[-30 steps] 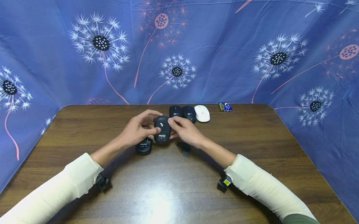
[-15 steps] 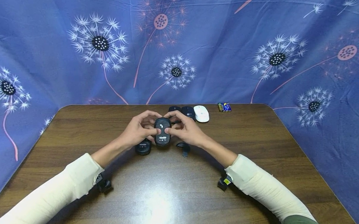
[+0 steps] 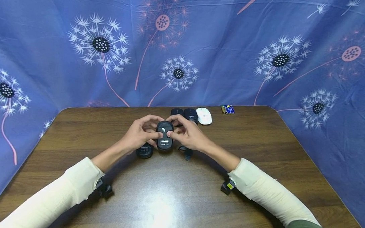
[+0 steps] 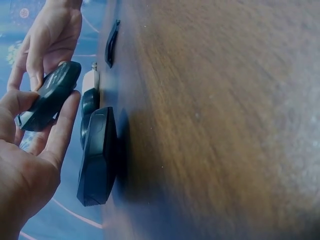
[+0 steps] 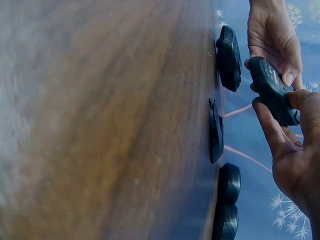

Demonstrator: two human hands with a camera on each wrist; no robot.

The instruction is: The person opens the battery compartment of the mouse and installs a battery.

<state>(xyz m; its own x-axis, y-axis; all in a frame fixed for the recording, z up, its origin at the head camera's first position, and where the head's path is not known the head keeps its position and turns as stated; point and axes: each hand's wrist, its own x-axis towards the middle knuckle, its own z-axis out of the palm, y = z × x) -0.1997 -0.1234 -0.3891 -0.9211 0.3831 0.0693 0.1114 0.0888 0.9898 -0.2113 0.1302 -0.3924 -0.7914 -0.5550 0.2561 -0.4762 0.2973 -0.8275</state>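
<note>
Between my two hands is a black computer mouse (image 3: 165,144), held off the table with its labelled underside toward the head camera. My left hand (image 3: 141,131) grips its left side, thumb on the underside and fingers behind. On the right side my right hand (image 3: 189,134) grips it in the same way, its thumb also on the underside. Just below the left hand lies a second black mouse (image 3: 144,151), underside up. A thin black cover piece (image 3: 186,152) with a tab rests on the table below the right hand.
Behind the hands, two black mice (image 3: 190,114) and a white mouse (image 3: 204,116) stand in a row. Several small batteries (image 3: 227,109) lie to their right near the back edge of the wooden table (image 3: 262,151). A patterned blue cloth (image 3: 223,59) hangs behind.
My right hand has shifted from the mouse's upper right edge to its side, and its thumb now presses on the underside. The held mouse has come slightly lower in the head view.
</note>
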